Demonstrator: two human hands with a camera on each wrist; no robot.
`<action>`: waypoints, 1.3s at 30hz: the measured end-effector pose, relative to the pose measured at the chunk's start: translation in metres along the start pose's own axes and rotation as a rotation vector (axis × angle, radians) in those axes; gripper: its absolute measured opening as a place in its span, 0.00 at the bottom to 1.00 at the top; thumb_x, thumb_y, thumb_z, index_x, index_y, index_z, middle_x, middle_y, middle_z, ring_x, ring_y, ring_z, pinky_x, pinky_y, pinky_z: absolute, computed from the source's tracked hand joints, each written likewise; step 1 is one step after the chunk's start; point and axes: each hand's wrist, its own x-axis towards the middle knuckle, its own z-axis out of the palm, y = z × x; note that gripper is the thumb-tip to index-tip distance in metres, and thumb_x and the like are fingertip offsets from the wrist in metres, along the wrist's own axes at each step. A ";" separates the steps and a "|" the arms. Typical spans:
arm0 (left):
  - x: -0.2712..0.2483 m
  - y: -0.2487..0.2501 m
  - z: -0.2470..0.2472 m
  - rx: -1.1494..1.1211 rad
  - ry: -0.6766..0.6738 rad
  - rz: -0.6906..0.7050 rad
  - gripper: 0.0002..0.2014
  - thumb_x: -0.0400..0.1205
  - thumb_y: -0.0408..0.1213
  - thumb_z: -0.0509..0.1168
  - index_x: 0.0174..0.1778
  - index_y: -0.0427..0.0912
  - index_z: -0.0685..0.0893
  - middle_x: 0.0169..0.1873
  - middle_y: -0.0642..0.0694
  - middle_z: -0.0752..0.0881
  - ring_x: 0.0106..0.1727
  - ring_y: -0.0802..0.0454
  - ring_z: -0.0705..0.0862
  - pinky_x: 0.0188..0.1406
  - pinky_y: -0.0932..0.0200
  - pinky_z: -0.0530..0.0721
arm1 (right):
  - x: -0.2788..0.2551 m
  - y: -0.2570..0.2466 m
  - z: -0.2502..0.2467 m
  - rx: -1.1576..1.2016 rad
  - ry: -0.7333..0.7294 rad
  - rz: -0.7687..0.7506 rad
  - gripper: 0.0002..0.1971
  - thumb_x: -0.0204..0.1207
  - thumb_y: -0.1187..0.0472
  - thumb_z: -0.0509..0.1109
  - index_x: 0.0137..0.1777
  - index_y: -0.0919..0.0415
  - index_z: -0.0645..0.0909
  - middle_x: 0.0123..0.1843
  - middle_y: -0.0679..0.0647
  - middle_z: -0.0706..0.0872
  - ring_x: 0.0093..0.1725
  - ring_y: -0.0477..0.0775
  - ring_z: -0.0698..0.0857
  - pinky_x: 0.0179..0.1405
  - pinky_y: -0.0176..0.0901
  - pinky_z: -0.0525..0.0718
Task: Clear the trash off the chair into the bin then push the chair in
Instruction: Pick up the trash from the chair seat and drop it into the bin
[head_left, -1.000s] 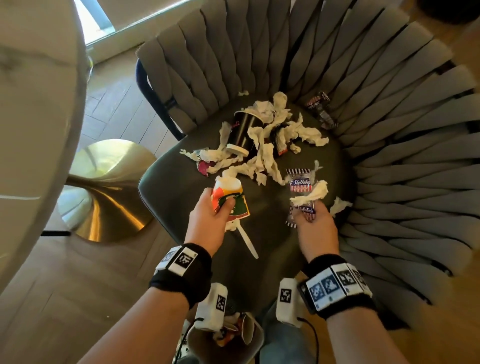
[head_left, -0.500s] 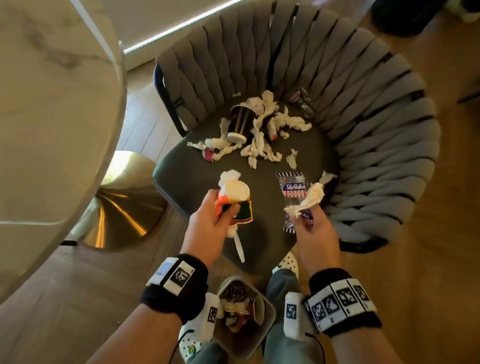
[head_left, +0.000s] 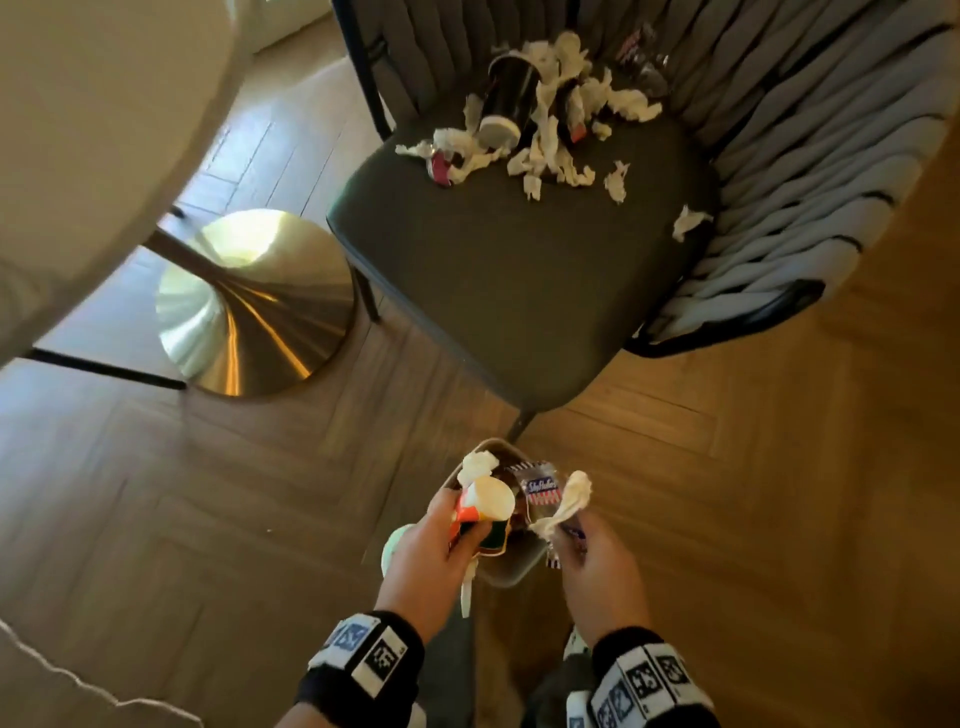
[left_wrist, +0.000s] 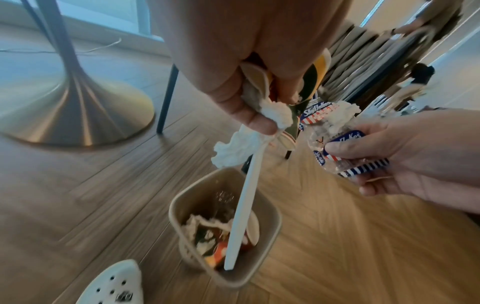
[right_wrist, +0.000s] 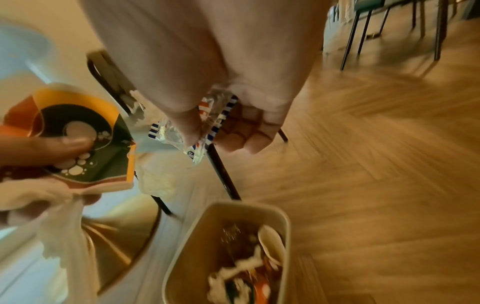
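A wooden herringbone floor (head_left: 753, 493) fills the room, warm where light falls on it. At the left stands a pale round table (head_left: 88, 130) on a flared brass pedestal base (head_left: 249, 306). A thin white cord (head_left: 78, 680) trails across the floor. Beyond, thin black chair legs (right_wrist: 363, 35) stand by a bright window (left_wrist: 109, 14).

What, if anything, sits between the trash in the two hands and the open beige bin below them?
Nothing visible. The left hand holds the crushed orange paper cup, the right hand the striped cracker wrapper, both above the open beige bin.
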 end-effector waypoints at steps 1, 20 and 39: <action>0.005 -0.014 0.013 0.017 0.001 -0.036 0.11 0.86 0.49 0.66 0.63 0.57 0.75 0.49 0.60 0.87 0.50 0.64 0.88 0.52 0.56 0.90 | 0.007 0.014 0.015 -0.030 -0.037 0.009 0.14 0.84 0.48 0.64 0.68 0.45 0.79 0.59 0.42 0.85 0.59 0.45 0.84 0.61 0.49 0.84; 0.108 -0.050 0.059 0.200 -0.049 -0.176 0.24 0.86 0.50 0.64 0.78 0.48 0.74 0.69 0.43 0.81 0.67 0.45 0.82 0.68 0.48 0.81 | 0.098 0.005 0.028 0.045 -0.032 0.073 0.19 0.80 0.46 0.70 0.69 0.48 0.79 0.60 0.46 0.84 0.62 0.51 0.83 0.65 0.50 0.82; 0.248 0.146 -0.119 0.136 0.393 0.252 0.13 0.87 0.44 0.64 0.67 0.52 0.82 0.57 0.54 0.79 0.57 0.59 0.82 0.63 0.54 0.84 | 0.328 -0.159 -0.196 0.132 0.488 0.267 0.22 0.83 0.61 0.67 0.77 0.58 0.77 0.78 0.66 0.71 0.75 0.68 0.73 0.74 0.53 0.70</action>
